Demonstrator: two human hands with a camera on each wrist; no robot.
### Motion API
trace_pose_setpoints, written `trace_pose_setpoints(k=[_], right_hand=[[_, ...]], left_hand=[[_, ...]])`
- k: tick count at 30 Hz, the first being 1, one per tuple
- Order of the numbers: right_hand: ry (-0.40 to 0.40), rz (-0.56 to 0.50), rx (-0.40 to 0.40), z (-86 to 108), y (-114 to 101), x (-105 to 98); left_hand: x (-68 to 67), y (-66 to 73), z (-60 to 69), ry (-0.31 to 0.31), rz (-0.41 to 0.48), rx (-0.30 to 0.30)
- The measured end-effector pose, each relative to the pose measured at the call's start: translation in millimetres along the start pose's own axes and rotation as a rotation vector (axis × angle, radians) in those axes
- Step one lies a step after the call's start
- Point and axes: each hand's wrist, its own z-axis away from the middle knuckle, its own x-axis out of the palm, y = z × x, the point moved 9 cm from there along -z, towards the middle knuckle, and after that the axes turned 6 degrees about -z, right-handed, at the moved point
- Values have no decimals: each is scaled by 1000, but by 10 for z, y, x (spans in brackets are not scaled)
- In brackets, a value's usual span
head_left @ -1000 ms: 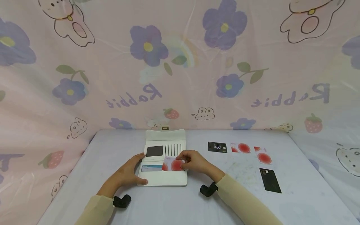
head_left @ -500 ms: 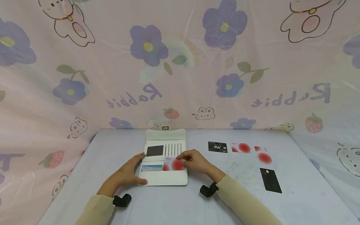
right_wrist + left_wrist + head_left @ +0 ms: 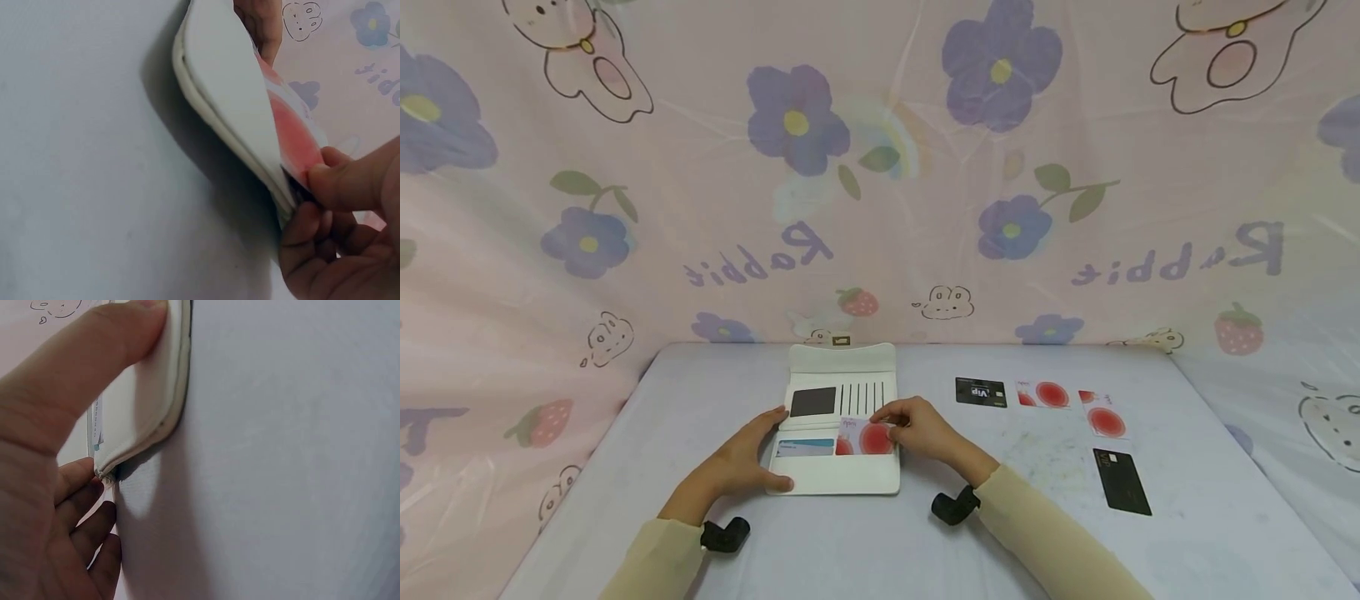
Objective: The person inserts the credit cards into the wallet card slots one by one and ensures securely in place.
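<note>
A white wallet (image 3: pixel 835 479) lies unfolded on the table. In its lower part are a blue-and-white card (image 3: pixel 805 448) at the left and a pink card with red circles (image 3: pixel 865 437) at the right. My left hand (image 3: pixel 737 458) holds the wallet's left side, thumb on the lower flap, fingers at the edge near the fold. My right hand (image 3: pixel 925 429) pinches the pink card at its right edge; in the right wrist view the thumb presses on the card (image 3: pixel 294 134), whose lower part is hidden in the wallet's pocket. A dark rectangle (image 3: pixel 813 402) and several slots show in the upper part.
To the right on the white table (image 3: pixel 1000 542) lie a black VIP card (image 3: pixel 980 392), two pink-and-red cards, one upright (image 3: pixel 1105 421) and one sideways (image 3: pixel 1042 394), and another black card (image 3: pixel 1122 482). A patterned curtain (image 3: pixel 880 208) hangs behind the table.
The pink card has shifted slightly to the right and sits a little straighter in the wallet, with my right hand still on it. My left hand has stayed in place.
</note>
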Motion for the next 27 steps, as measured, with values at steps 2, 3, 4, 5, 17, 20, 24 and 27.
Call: trace_pose_setpoints(k=[2,3,4,5,17,20,24,27], right_hand=[[-3,6,1,-4,6,0],[-3,8,1,-4,5,-2],[-3,10,1,-5,6,-3],[-2,12,7,-6,11,-3],[-27,24,5,-17,18,20],[-30,34,7,-22,16,25],[-11,54,8,-21,-5,19],[9,55,5,-15,-35,11]], left_hand=[[4,-2,0,-2,-3,-1],[4,-2,2,-3,-2,0],[6,-6,2,-4,-2,-4],[4,-4,5,-4,-3,-1],[9,-6,-4,0,-8,6],[12,-4,-6,-1,-15,7],[14,6,-8,-3,-36,27],[10,13,-4,5,-46,50]])
